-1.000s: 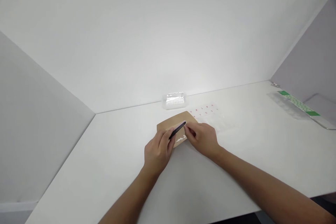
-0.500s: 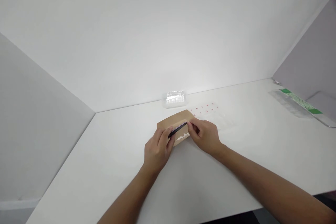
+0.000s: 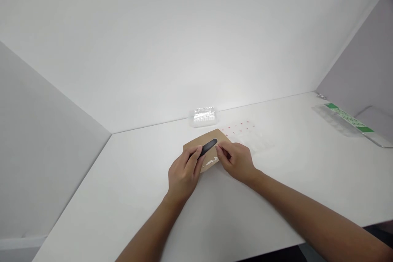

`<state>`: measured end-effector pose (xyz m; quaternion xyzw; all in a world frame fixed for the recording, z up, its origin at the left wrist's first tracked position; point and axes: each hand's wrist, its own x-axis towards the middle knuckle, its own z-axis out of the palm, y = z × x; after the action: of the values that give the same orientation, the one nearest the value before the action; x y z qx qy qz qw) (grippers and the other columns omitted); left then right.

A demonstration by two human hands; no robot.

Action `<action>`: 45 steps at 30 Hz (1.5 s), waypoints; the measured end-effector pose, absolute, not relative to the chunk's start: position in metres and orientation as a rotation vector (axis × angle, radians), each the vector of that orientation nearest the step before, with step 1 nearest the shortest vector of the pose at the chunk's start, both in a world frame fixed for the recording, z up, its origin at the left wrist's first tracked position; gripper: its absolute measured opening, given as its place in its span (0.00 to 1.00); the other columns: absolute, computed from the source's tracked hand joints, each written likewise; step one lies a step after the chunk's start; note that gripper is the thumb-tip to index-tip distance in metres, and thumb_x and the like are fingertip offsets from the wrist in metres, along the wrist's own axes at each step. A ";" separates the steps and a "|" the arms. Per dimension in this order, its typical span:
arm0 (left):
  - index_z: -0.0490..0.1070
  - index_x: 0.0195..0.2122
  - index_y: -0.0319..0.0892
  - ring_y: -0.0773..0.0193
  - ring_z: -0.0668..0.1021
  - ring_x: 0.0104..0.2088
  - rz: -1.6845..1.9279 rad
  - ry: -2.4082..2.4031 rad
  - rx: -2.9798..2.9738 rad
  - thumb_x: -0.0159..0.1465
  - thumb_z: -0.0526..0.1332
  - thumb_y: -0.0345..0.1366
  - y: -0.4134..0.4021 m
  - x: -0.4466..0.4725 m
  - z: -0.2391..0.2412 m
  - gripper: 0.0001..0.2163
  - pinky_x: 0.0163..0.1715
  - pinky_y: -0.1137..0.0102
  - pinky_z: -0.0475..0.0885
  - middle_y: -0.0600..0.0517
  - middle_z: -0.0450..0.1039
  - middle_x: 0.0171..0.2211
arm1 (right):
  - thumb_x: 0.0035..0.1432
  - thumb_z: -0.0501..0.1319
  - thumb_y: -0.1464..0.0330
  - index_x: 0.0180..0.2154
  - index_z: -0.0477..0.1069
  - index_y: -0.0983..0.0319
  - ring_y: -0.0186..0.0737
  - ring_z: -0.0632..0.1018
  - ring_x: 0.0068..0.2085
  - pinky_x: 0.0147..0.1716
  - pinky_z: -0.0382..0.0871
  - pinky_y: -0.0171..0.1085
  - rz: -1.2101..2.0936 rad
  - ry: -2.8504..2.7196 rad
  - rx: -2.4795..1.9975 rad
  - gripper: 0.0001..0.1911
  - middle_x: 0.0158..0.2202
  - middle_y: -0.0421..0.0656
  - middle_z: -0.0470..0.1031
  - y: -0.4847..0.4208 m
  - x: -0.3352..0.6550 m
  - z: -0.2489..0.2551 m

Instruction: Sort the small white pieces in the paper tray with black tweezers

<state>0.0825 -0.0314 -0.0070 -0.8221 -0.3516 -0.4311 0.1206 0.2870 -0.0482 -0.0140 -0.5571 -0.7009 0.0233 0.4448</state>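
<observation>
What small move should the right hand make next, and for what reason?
Perhaps pinch the far tip of the black item to steady it: the right hand is close beside that tip, while the left hand grips the other end, over the brown piece.

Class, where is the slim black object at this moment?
In the head view, the slim black object is a little below and right of centre: the left hand holds it over the brown card, with its tip by the right hand.
</observation>
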 end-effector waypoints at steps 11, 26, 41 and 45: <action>0.74 0.55 0.47 0.63 0.84 0.44 -1.384 -0.929 -2.407 0.64 0.69 0.26 -0.030 0.080 -0.008 0.19 0.43 0.70 0.82 0.50 0.82 0.47 | 0.72 0.52 0.64 0.26 0.60 0.59 0.31 0.61 0.23 0.25 0.50 0.34 0.059 -1.744 -1.366 0.19 0.19 0.34 0.60 -0.047 0.289 -0.019; 0.75 0.54 0.47 0.63 0.84 0.44 -1.420 -0.920 -2.408 0.63 0.69 0.26 -0.031 0.081 -0.005 0.19 0.43 0.69 0.82 0.50 0.82 0.46 | 0.73 0.51 0.64 0.28 0.66 0.59 0.33 0.62 0.24 0.27 0.50 0.35 -0.021 -1.788 -1.345 0.19 0.20 0.36 0.63 -0.048 0.289 -0.022; 0.77 0.49 0.46 0.65 0.84 0.41 -1.428 -0.976 -2.406 0.64 0.68 0.27 -0.031 0.080 -0.008 0.13 0.39 0.72 0.82 0.51 0.81 0.43 | 0.74 0.52 0.66 0.27 0.65 0.60 0.32 0.58 0.24 0.29 0.51 0.35 -0.099 -1.825 -1.336 0.19 0.20 0.36 0.64 -0.047 0.286 -0.022; 0.77 0.48 0.46 0.64 0.84 0.42 -1.438 -1.001 -2.435 0.65 0.68 0.27 -0.032 0.080 -0.010 0.12 0.38 0.72 0.82 0.51 0.81 0.44 | 0.73 0.53 0.66 0.28 0.66 0.60 0.32 0.58 0.24 0.28 0.50 0.34 -0.119 -1.808 -1.309 0.18 0.20 0.35 0.65 -0.046 0.286 -0.023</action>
<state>0.0796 -0.0316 -0.0101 -0.8097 -0.3329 -0.4780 0.0710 0.2858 -0.0460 -0.0232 -0.5263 -0.7274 -0.0478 0.4377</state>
